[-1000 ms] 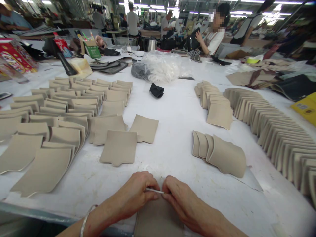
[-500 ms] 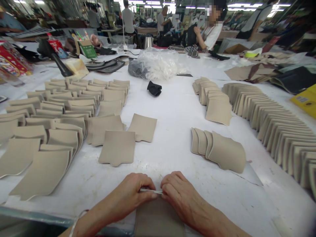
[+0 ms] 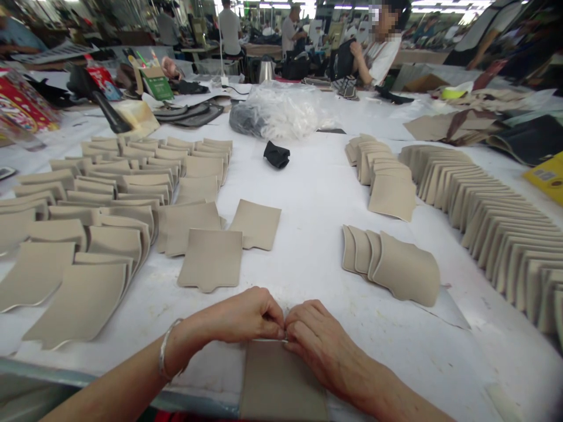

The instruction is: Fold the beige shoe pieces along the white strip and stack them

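A flat beige leather-like piece (image 3: 281,381) lies at the table's front edge, its far edge between my two hands. My left hand (image 3: 257,316), with a bracelet at the wrist, is closed in a pinch at the middle of that far edge. Right beside it, my right hand (image 3: 314,337) has its fingers curled over the same edge, gripping it. The fingertips nearly meet and hide that spot. Just beyond lies a square beige piece with a small tab (image 3: 211,258), and another beige piece (image 3: 256,224) is partly behind it.
Rows of overlapping beige pieces (image 3: 118,234) cover the left. On the right are a fanned group (image 3: 404,266) and a long curved row (image 3: 497,228). A black crumpled item (image 3: 277,155) and a clear plastic bag (image 3: 285,111) lie farther back. A co-worker (image 3: 373,53) stands across the table.
My left hand has shifted its hold along the far edge toward my right hand, with its wrist raised and turned. The right hand stays at about the same place.
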`<act>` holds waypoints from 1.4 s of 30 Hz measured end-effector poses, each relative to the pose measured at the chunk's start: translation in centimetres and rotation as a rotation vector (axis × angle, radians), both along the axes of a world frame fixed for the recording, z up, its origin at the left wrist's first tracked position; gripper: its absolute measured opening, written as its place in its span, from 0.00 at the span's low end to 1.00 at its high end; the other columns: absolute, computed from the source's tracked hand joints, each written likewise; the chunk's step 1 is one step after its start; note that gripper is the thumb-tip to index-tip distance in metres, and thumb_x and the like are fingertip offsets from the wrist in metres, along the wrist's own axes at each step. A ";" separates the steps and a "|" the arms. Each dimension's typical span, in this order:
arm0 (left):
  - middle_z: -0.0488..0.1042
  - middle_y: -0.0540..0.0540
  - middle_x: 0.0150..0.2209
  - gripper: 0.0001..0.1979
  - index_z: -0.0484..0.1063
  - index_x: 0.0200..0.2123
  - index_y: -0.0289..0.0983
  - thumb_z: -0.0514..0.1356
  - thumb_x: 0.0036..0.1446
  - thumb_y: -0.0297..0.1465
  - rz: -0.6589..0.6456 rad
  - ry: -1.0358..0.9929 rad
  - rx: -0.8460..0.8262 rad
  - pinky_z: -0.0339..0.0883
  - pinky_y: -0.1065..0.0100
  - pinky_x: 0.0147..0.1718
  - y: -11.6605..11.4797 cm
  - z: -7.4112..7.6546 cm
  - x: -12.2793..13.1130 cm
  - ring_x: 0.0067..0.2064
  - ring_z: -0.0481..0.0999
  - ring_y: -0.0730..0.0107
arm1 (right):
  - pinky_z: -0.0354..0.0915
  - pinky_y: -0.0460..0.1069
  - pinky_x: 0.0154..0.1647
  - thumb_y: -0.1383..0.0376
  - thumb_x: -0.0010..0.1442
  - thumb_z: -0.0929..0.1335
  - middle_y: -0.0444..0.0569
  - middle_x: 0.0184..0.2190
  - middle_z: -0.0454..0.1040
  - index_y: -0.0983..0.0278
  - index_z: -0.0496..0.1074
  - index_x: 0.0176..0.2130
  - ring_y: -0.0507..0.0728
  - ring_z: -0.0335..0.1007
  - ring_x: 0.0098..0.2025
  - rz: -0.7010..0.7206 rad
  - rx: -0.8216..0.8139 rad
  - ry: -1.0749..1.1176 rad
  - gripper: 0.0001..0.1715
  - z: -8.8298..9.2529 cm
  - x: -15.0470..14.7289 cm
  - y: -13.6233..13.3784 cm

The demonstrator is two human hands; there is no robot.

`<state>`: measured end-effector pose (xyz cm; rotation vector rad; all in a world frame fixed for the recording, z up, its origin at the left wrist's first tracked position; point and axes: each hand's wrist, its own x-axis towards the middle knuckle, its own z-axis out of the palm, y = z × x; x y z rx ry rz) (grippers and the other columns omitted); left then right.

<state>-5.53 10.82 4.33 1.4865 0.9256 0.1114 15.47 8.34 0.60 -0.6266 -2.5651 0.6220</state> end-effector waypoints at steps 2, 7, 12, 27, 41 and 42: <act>0.55 0.56 0.19 0.07 0.73 0.24 0.32 0.58 0.50 0.29 -0.028 -0.008 -0.018 0.47 0.75 0.21 0.3 0.0 0.0 0.24 0.54 0.78 | 0.56 0.51 0.40 0.69 0.69 0.58 0.46 0.32 0.70 0.64 0.63 0.33 0.55 0.63 0.36 -0.002 -0.004 0.021 0.12 0.0 -0.1 0.1; 0.55 0.56 0.19 0.08 0.73 0.23 0.32 0.58 0.50 0.29 -0.061 -0.027 -0.048 0.48 0.76 0.22 0.8 -0.3 -0.1 0.24 0.54 0.78 | 0.56 0.51 0.40 0.70 0.69 0.58 0.47 0.31 0.70 0.64 0.63 0.33 0.55 0.63 0.36 -0.016 0.012 0.071 0.13 0.1 -0.3 0.1; 0.57 0.56 0.19 0.08 0.74 0.25 0.32 0.59 0.51 0.31 -0.079 -0.061 -0.111 0.49 0.75 0.22 1.1 -0.8 -0.3 0.23 0.54 0.78 | 0.57 0.51 0.41 0.72 0.68 0.60 0.46 0.32 0.71 0.64 0.64 0.34 0.55 0.64 0.37 -0.023 0.024 0.106 0.10 0.1 -0.4 0.1; 0.61 0.55 0.19 0.09 0.74 0.25 0.33 0.60 0.50 0.33 -0.078 -0.085 -0.168 0.52 0.75 0.23 1.2 -1.1 -0.6 0.24 0.57 0.77 | 0.58 0.52 0.43 0.71 0.67 0.61 0.46 0.33 0.73 0.64 0.66 0.35 0.55 0.64 0.39 -0.039 0.072 0.112 0.09 1.0 -0.5 0.2; 0.53 0.56 0.16 0.07 0.63 0.16 0.36 0.54 0.43 0.24 -0.009 0.176 0.238 0.43 0.72 0.21 1.0 0.3 0.7 0.22 0.53 0.76 | 0.57 0.55 0.42 0.73 0.65 0.60 0.49 0.33 0.72 0.64 0.65 0.34 0.58 0.63 0.39 -0.057 0.081 -0.004 0.09 1.6 -1.1 -1.3; 0.54 0.56 0.17 0.06 0.63 0.17 0.36 0.54 0.43 0.24 -0.007 0.173 0.231 0.44 0.72 0.21 1.2 0.1 0.6 0.23 0.54 0.76 | 0.58 0.54 0.41 0.72 0.65 0.60 0.49 0.34 0.72 0.63 0.65 0.34 0.58 0.63 0.39 -0.033 0.048 -0.018 0.08 2.0 -1.1 -1.6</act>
